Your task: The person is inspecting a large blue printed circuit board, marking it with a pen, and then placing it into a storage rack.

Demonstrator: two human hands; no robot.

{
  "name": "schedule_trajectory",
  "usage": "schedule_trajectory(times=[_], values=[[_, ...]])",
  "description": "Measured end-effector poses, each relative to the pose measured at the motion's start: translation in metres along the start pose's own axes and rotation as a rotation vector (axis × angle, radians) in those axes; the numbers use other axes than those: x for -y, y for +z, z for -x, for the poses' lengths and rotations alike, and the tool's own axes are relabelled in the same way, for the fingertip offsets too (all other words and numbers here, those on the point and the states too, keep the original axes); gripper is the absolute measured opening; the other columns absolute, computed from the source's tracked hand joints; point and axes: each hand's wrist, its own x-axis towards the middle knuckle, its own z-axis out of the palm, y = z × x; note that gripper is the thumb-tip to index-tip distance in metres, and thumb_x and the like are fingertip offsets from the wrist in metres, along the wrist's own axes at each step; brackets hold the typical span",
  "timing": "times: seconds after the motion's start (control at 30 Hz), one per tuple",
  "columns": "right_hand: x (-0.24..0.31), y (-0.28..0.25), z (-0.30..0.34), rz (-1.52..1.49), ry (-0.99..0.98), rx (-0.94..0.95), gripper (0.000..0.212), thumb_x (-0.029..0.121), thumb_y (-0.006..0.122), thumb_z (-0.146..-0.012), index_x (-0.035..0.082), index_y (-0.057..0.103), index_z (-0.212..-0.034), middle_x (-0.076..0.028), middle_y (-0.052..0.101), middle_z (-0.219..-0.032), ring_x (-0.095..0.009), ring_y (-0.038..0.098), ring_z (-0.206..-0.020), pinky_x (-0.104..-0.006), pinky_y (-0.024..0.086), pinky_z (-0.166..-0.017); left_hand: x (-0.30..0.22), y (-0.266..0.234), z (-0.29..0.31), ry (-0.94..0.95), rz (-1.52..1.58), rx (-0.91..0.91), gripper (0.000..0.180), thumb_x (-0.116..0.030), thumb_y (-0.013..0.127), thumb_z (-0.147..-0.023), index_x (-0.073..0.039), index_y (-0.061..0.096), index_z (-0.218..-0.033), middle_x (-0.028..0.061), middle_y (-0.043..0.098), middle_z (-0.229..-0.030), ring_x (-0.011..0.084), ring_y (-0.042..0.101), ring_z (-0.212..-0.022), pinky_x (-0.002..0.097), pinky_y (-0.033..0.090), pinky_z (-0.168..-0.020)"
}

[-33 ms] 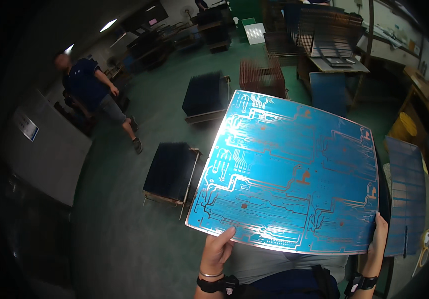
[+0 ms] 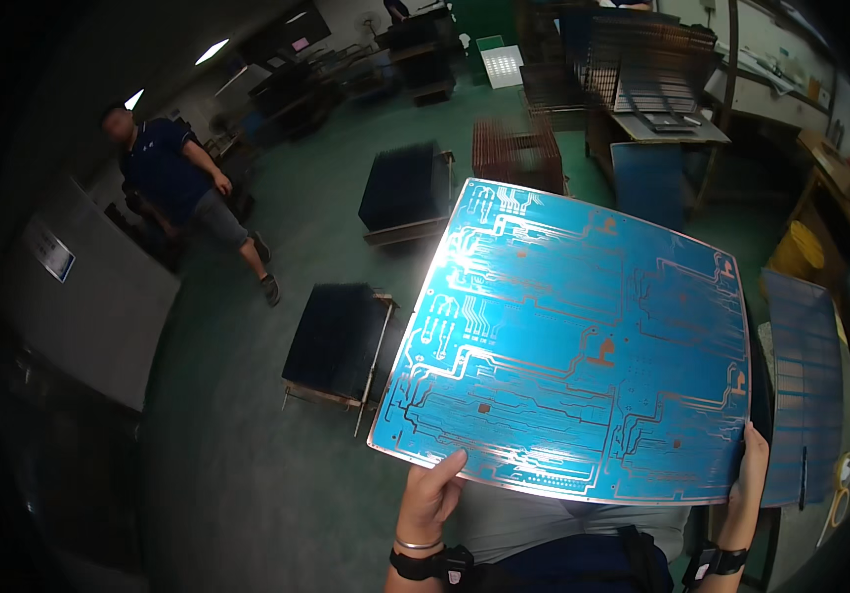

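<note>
Blue circuit panel (image 2: 563, 346), gripped at its edges by left hand (image 2: 431, 492) and right hand (image 2: 753, 463), virtually unmoved, so seemingly held steady.

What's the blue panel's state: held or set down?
Held: the left hand grips the near edge of the blue panel, thumb on top; the right hand holds its right edge.

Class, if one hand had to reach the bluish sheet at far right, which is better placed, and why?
Probably the right hand: it holds the patterned blue board by its right edge, the side nearest the bluish sheet. The left hand holds the near edge, farther away.
</note>
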Motion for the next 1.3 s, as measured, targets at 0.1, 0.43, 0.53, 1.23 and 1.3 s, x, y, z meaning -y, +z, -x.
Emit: schedule_trajectory(times=[0.1, 0.43, 0.53, 1.23, 1.3], values=[[0.004, -0.007, 0.010, -0.014, -0.005, -0.016, 0.029, 0.021, 0.043, -0.092, -0.003, 0.060, -0.090, -0.005, 0.062, -0.082, -0.010, 0.055, -0.069, -0.0226, 0.043, -0.064, 0.005, -0.004, -0.008, -0.032, 0.010, 0.033, 0.044, 0.000, 0.055, -0.080, 0.003, 0.040, -0.121, 0.0122, 0.051, -0.115, 0.0221, 0.051, -0.105, 0.0344, 0.042, -0.087], [0.007, -0.021, 0.031, -0.441, 0.166, 0.199, 0.033, 0.023, 0.050, -0.089, -0.005, 0.053, -0.106, -0.014, 0.061, -0.098, -0.021, 0.060, -0.088, -0.0323, 0.049, -0.077, -0.016, -0.010, -0.030, -0.053, 0.049, 0.212, 0.055, 0.003, 0.055, -0.077, 0.002, 0.033, -0.128, 0.0138, 0.048, -0.120, 0.0285, 0.046, -0.113, 0.0407, 0.038, -0.095], [0.027, -0.004, 0.034, -0.484, 0.043, 0.200, 0.037, 0.026, 0.051, -0.089, -0.005, 0.052, -0.108, -0.014, 0.061, -0.098, -0.020, 0.060, -0.086, -0.0315, 0.049, -0.076, -0.018, -0.024, -0.038, -0.136, 0.082, 0.247, 0.050, 0.001, 0.054, -0.078, 0.000, 0.036, -0.125, 0.0148, 0.050, -0.116, 0.0285, 0.050, -0.107, 0.0421, 0.042, -0.090], [0.076, 0.034, -0.065, 0.817, -0.908, -0.264, 0.026, 0.016, 0.052, -0.083, -0.002, 0.050, -0.065, -0.022, 0.047, -0.056, -0.036, 0.048, -0.050, -0.0410, 0.035, -0.047, -0.247, 0.084, 0.130, 1.082, -1.484, -0.005, 0.025, -0.010, 0.041, -0.089, 0.004, 0.055, -0.105, 0.0208, 0.058, -0.104, 0.0342, 0.055, -0.098, 0.0411, 0.040, -0.089], [0.042, 0.031, -0.084, 0.918, -0.827, -0.209, 0.026, 0.017, 0.055, -0.081, -0.002, 0.053, -0.064, -0.022, 0.051, -0.058, -0.037, 0.053, -0.054, -0.0422, 0.039, -0.050, -0.239, 0.122, 0.116, 1.070, -1.345, 0.377, 0.021, -0.012, 0.046, -0.089, -0.005, 0.052, -0.108, 0.0231, 0.058, -0.102, 0.0404, 0.055, -0.096, 0.0487, 0.043, -0.082]])
